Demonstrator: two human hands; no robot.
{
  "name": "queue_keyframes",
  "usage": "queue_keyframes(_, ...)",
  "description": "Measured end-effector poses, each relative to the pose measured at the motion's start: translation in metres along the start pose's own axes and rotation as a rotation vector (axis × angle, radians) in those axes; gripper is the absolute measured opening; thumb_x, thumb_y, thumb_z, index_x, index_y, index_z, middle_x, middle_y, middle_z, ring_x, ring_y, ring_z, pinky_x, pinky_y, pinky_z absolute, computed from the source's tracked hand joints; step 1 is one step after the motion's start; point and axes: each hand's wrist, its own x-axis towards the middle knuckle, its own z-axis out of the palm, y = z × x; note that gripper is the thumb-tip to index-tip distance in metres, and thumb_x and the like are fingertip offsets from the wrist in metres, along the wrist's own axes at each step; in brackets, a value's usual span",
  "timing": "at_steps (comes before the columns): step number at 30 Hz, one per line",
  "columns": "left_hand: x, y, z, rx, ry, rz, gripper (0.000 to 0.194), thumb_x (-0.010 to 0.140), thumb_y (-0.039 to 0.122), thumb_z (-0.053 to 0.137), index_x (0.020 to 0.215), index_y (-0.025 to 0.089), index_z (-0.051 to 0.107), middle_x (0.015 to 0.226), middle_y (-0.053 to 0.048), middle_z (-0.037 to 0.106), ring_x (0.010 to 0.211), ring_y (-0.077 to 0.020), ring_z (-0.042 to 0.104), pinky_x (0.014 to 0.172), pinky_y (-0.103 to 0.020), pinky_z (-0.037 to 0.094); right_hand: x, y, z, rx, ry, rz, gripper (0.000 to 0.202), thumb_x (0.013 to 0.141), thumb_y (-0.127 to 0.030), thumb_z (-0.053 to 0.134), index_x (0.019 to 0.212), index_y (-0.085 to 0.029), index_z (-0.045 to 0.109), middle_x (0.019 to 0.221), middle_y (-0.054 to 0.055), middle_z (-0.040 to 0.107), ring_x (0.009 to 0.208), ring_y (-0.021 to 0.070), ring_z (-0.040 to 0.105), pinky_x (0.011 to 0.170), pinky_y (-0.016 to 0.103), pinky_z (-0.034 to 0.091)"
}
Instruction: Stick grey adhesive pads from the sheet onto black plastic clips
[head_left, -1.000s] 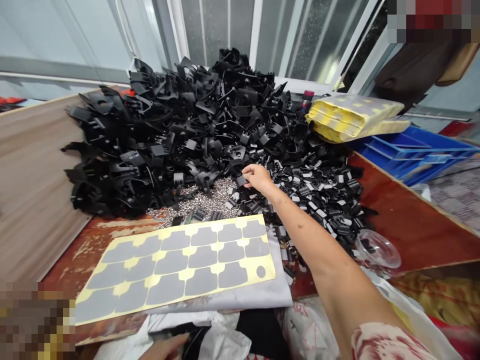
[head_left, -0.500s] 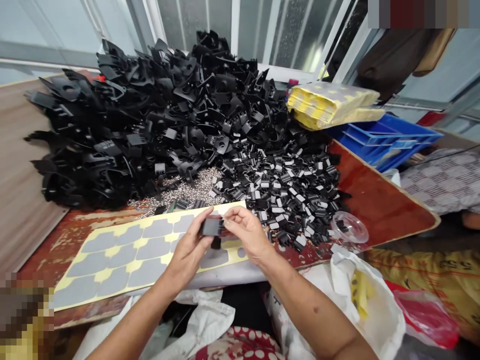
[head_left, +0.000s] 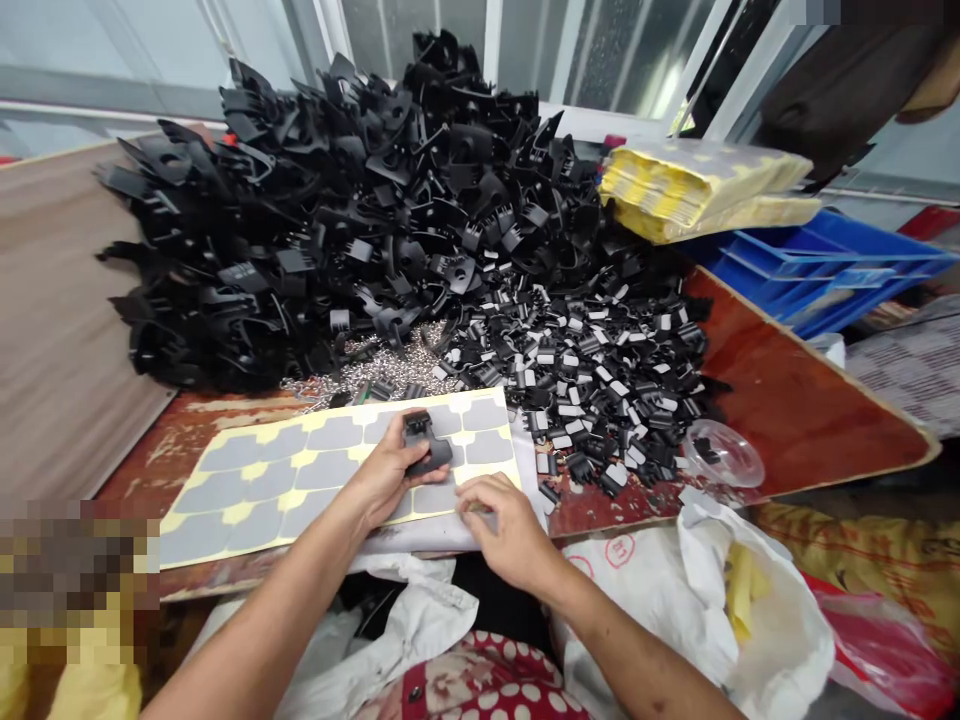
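My left hand (head_left: 382, 475) grips a black plastic part (head_left: 429, 456) with a flat plate and a toothed upper end, its thumb across the front. The part is over a yellow backing sheet of grey stickers (head_left: 335, 470). To the right, my right hand (head_left: 506, 525) is closed, thumb and fingertips together by the sheet's lower right edge. Anything between those fingertips is too small or hidden to make out. Beyond the sheet lie small silver metal pieces (head_left: 386, 368) and many small black-and-grey plastic pieces (head_left: 577, 370).
A tall heap of black plastic parts (head_left: 322, 220) covers the back of the red table (head_left: 757, 370). At right are stacked yellow sticker sheets (head_left: 697, 190), a blue crate (head_left: 832, 265) and a clear plastic bowl (head_left: 724, 453). A white sack (head_left: 652, 590) is below the table edge.
My right hand has come away from the black part, moving down towards the sheet's lower edge. My left hand keeps the part, now turned with its toothed end up. The view has shifted.
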Motion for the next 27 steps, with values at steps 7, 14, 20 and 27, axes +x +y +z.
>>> queue_keyframes(7, -0.008, 0.001, 0.003, -0.073, 0.002, 0.051, 0.059, 0.070, 0.009, 0.081, 0.121, 0.028, 0.059, 0.102, 0.001, 0.059, 0.073, -0.0117, 0.065, 0.065, -0.028, 0.062, 0.000, -0.031, -0.044, 0.323, -0.159, 0.023, 0.022, 0.082, -0.012, 0.065, 0.101, -0.022, 0.071, 0.102, 0.004, 0.075, 0.101, 0.0212, 0.070, 0.095, 0.036, 0.055)
queue_keyframes(14, -0.055, -0.006, 0.008, -0.288, -0.169, -0.053, 0.044, 0.090, 0.042, 0.072, 0.130, 0.027, 0.062, 0.109, -0.005, 0.067, 0.083, -0.0168, 0.065, 0.070, -0.028, 0.058, 0.022, -0.021, -0.023, 0.133, 0.192, 0.025, 0.025, 0.087, -0.015, 0.061, 0.110, -0.024, 0.068, 0.088, 0.000, 0.068, 0.087, 0.0173, 0.066, 0.086, 0.030, 0.052)
queue_keyframes(20, -0.060, -0.010, 0.013, -0.385, -0.174, -0.084, 0.043, 0.094, 0.048, 0.065, 0.130, 0.025, 0.063, 0.114, -0.009, 0.069, 0.092, -0.0245, 0.070, 0.076, -0.038, 0.061, 0.024, -0.021, -0.006, 0.211, 0.237, 0.065, 0.021, 0.084, -0.018, 0.062, 0.104, -0.022, 0.069, 0.088, 0.002, 0.069, 0.087, 0.0186, 0.068, 0.085, 0.031, 0.055)
queue_keyframes(27, -0.059, -0.012, 0.012, -0.400, -0.189, -0.075, 0.041, 0.097, 0.048, 0.061, 0.130, 0.025, 0.062, 0.114, -0.009, 0.069, 0.088, -0.0235, 0.070, 0.073, -0.039, 0.062, 0.023, -0.018, -0.001, 0.177, 0.233, 0.060, 0.019, 0.085, -0.019, 0.061, 0.101, -0.022, 0.070, 0.088, 0.002, 0.069, 0.085, 0.0180, 0.067, 0.083, 0.030, 0.054)
